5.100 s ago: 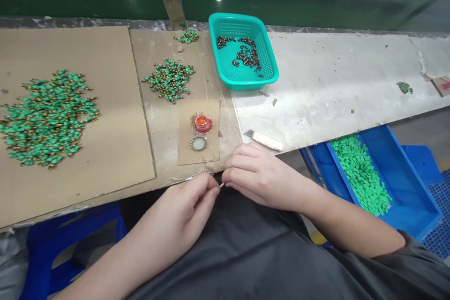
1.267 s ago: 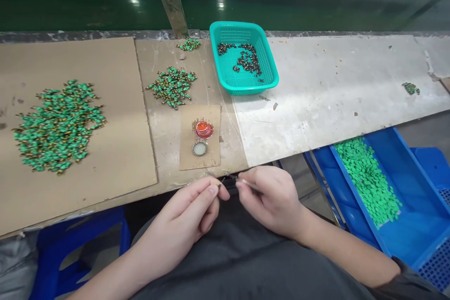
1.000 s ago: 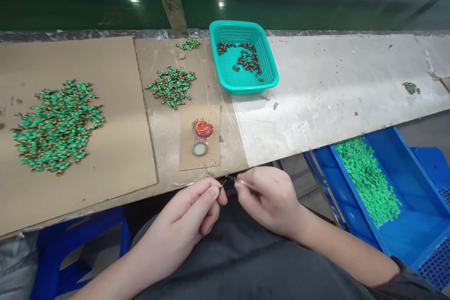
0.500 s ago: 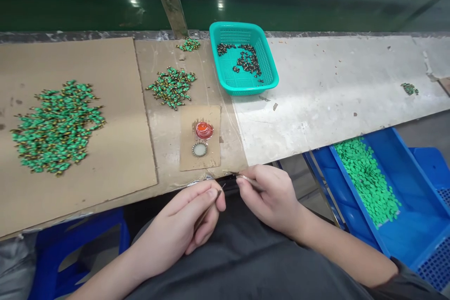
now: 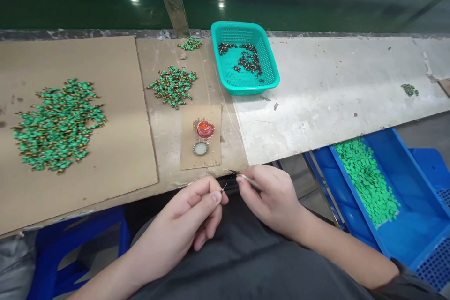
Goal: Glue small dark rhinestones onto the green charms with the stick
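Observation:
My left hand [image 5: 197, 213] pinches a tiny piece with a thin pin-like end [image 5: 224, 187] between thumb and forefinger; most of it is hidden by the fingers. In my right hand [image 5: 269, 194] is a slim paintbrush [image 5: 251, 181], its dark pointed tip aimed left, just past the table's front edge. The two hands are close but apart, above my lap. Beyond them lies a small cardboard piece [image 5: 188, 161] bearing a cap of red paint [image 5: 206, 129] and a cap with pale contents [image 5: 200, 148].
Small green and gold pieces form a large heap [image 5: 59, 126] on cardboard at left and a smaller heap [image 5: 173, 85] mid-table. A teal basket [image 5: 220, 75] holds dark beads. At lower right, a blue bin [image 5: 418, 206] contains green discs. A blue stool [image 5: 45, 253] stands at lower left.
My left hand has turned slightly and its lower fingers have loosened, with the tiny piece now nearer the brush. My right hand has hardly moved.

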Tool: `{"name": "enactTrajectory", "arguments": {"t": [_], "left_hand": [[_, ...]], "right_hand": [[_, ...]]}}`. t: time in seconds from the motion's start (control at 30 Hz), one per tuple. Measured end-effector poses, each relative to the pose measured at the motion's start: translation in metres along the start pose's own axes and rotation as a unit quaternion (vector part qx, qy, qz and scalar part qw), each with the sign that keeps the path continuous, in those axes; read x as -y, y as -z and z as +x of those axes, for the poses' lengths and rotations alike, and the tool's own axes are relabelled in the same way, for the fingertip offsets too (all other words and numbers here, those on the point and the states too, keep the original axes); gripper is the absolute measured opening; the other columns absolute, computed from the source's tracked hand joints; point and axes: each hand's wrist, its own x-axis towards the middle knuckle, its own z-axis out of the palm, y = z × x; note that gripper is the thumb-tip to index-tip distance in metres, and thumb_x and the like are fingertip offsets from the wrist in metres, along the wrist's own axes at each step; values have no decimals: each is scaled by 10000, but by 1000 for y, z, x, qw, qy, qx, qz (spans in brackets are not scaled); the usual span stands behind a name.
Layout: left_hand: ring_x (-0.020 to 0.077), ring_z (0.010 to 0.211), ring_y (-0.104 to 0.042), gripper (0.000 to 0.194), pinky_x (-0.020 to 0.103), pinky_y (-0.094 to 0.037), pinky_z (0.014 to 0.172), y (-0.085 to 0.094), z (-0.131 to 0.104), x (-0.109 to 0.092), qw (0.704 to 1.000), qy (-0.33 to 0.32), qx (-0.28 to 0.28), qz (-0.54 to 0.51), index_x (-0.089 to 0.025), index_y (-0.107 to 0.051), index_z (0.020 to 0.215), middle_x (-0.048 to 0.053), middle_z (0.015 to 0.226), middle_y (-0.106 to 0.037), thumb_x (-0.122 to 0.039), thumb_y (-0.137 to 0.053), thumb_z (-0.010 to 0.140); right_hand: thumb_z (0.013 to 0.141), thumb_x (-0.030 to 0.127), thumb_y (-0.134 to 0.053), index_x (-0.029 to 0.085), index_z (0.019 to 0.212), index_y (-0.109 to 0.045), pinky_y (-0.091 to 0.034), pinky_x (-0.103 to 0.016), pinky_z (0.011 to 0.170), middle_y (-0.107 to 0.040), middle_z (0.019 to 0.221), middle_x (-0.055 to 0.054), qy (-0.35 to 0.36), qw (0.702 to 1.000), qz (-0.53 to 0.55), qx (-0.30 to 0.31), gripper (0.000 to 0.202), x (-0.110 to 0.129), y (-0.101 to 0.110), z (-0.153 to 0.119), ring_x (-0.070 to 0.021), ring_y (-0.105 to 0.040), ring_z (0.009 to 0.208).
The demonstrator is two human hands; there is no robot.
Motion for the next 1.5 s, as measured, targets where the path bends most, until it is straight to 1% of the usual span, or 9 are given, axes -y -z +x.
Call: {"name": "enactTrajectory", "arguments": {"t": [0.13, 0.23, 0.53, 0.67, 0.83, 0.97, 1.13, 1.27, 1.5], "left_hand": [[87, 483, -385, 564, 199, -248, 461, -1, -1, -2, 1000, -8, -9, 13, -245, -672, 940, -73, 611, -624, -772, -814, 1081], [87, 490, -408, 583, 199, -276, 469, -1, -2, -3, 1000, -11, -14, 21, -248, -660, 933, -70, 630, -638, -790, -826, 1066], [91, 487, -462, 586, 203, -311, 482, -3, 0, -7, 1000, -5, -23, 18, -253, -637, 914, -64, 636, -659, -778, -864, 1041], [96, 477, -463, 585, 209, -298, 475, -4, -1, -7, 1000, -4, -24, 14, -255, -638, 910, -60, 625, -657, -777, -871, 1031], [96, 477, -472, 587, 205, -307, 468, -6, -1, -10, 999, -2, -31, 22, -256, -634, 911, -59, 635, -670, -785, -858, 1036], [98, 476, -465, 592, 203, -319, 468, -8, -2, -12, 999, 0, -40, 26, -258, -626, 903, -68, 620, -652, -783, -877, 1014], [106, 471, -465, 562, 213, -337, 469, -9, -3, -10, 999, 6, -40, 27, -263, -625, 902, -62, 619, -658, -756, -864, 1029], [108, 475, -465, 555, 214, -349, 470, -9, -2, -8, 998, -1, -46, 32, -266, -630, 907, -66, 615, -653, -753, -868, 1026], [99, 479, -483, 545, 211, -370, 486, -11, -3, -7, 998, -3, -54, 33, -261, -634, 904, -72, 622, -659, -730, -886, 1020]], "right_hand": [[1161, 170, -672, 245, 970, -680, -574, -300, 680, -795, 782, -8, 33, 999, 42, 9, 205, 1, 1, 0, -174, -747, 652], [1168, 160, -654, 250, 953, -672, -535, -314, 631, -750, 731, 11, 3, 1000, 8, 1, 234, 2, 1, 0, -169, -698, 605], [1151, 146, -668, 253, 981, -687, -560, -319, 632, -785, 754, 1, 6, 1000, 2, -10, 201, 1, 2, 0, -176, -719, 603], [1155, 173, -672, 258, 993, -686, -603, -322, 664, -834, 805, -21, 58, 998, 28, -2, 184, 2, 2, 0, -188, -758, 643], [1164, 144, -653, 255, 946, -668, -563, -328, 639, -769, 726, -2, 19, 999, -24, -14, 245, 2, 3, 1, -183, -717, 611], [1167, 172, -659, 254, 968, -680, -595, -326, 652, -815, 778, -18, 58, 998, 25, 3, 217, 2, 1, 0, -183, -735, 625], [1164, 155, -660, 254, 982, -697, -588, -323, 654, -815, 774, -13, 14, 1000, -17, -14, 211, 1, 1, -1, -179, -744, 640], [1158, 170, -672, 262, 1000, -697, -620, -322, 663, -845, 803, -19, 54, 998, 22, -13, 184, 2, 2, 0, -186, -766, 642], [1156, 151, -675, 246, 1020, -700, -593, -316, 660, -803, 765, -13, 32, 999, 2, -25, 168, 2, 1, -1, -184, -745, 625]]}}
